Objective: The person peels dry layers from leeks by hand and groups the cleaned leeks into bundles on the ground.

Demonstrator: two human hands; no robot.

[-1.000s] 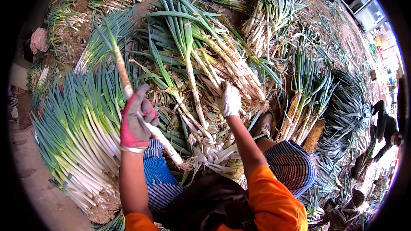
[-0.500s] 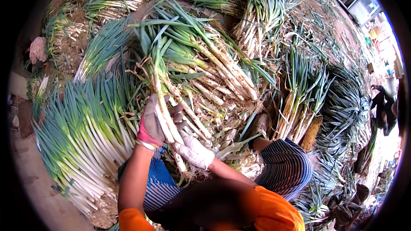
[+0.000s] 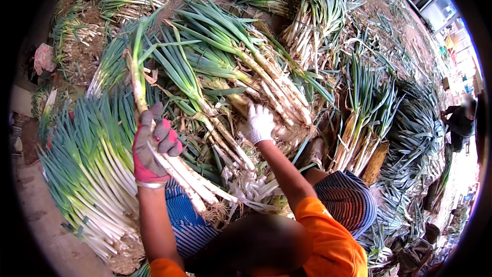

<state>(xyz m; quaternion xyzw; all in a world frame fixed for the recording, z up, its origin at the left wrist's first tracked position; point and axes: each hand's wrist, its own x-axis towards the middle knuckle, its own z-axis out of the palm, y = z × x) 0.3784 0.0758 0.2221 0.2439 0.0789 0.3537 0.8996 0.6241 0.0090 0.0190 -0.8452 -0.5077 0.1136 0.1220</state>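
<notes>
My left hand (image 3: 154,146), in a grey and pink glove, is closed around a few green onions (image 3: 183,177). Their white stalks slant down to roots over my lap, and their green tops rise above the fist. In a white knitted glove, my right hand (image 3: 260,123) is stretched over the heap of soiled green onions (image 3: 266,79), its fingers apart at the lower stalks. Between the hands lie some loose green onions (image 3: 220,125) with brownish skins. Peeled scraps (image 3: 251,184) litter the ground below them.
A broad row of clean green onions (image 3: 97,169) lies at my left. More bundles (image 3: 318,25) lie ahead, and another bundle (image 3: 364,118) stands by my right knee beside a wooden piece (image 3: 375,163). A person in dark clothes (image 3: 461,123) is at the far right.
My left hand has moved left with a few green onions, tilting them. The right hand has left those stalks and reached forward to the heap. Other stalks now lie between the hands.
</notes>
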